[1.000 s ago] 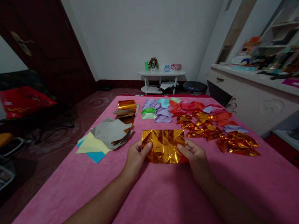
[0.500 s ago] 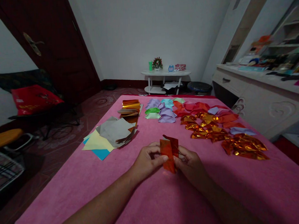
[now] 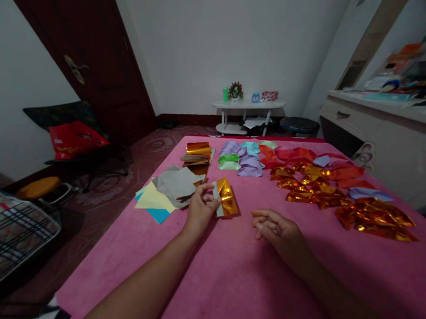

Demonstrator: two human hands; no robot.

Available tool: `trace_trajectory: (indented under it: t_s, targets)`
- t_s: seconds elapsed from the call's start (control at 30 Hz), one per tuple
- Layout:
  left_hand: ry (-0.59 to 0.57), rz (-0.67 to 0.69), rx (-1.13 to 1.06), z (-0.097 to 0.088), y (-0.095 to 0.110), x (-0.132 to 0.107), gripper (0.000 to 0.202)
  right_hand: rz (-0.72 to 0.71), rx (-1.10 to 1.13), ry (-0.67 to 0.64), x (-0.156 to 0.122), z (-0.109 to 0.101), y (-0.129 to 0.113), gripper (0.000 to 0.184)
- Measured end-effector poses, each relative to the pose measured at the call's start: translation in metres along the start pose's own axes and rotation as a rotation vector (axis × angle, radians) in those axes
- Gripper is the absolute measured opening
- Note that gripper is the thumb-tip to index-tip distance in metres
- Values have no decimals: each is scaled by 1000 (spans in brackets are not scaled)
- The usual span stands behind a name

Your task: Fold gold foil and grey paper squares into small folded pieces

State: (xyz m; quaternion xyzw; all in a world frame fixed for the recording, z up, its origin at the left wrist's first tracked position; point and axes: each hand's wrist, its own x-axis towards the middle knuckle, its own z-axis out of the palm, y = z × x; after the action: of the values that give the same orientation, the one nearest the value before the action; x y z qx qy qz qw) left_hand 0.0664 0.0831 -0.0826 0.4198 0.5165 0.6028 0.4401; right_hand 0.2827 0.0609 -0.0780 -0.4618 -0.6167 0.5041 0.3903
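My left hand [image 3: 203,204] pinches the left edge of a folded sheet of gold foil paper [image 3: 228,197], just above the pink cloth. A pale strip of the paper's back shows beside my fingers. Apart from it on the right, my right hand [image 3: 275,227] hovers over the cloth with fingers loosely bent and apart, holding nothing. Behind my left hand lies a pile of grey-backed sheets [image 3: 180,181], with yellow paper [image 3: 153,198] and blue paper [image 3: 161,215] sticking out. Folded gold foil pieces [image 3: 375,217] lie in rows on the right.
A stack of folded gold paper strips [image 3: 198,150] sits at the far left of the pink-covered table [image 3: 220,284]. Purple folded papers [image 3: 250,167], green ones [image 3: 229,157] and red ones [image 3: 299,155] lie farther back. A white side table [image 3: 247,104] stands by the wall.
My right hand has let go of the folded foil paper and moved right. My left hand has carried it left and away from me, its shiny gold face now showing. The view has turned left.
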Motion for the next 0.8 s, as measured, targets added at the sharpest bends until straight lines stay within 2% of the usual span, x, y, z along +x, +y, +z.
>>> trace_trajectory:
  t_s: [0.07,0.13,0.3,0.43,0.6,0.73,0.8]
  targets:
    - [-40,39,167,-5,0,4,28,9,-4,-2,0,0,1,29]
    - [-60,69,318,-8,-2,7,18,14,-15,-5,1,0,1,30]
    - [-17,67,490,-14,-4,10,23,13,-53,-31,1,-1,3,27]
    - [6,82,639,-17,5,6,16,22,-77,-41,2,-1,2,26]
    - [-77,195,993,-13,14,-2,17,37,-96,-22,1,0,-3,26]
    - [-144,250,971,-11,9,-3,20,31,-110,-18,0,0,-7,26]
    - [-138,255,950,-12,7,-1,22,34,-109,-27,0,0,-7,25]
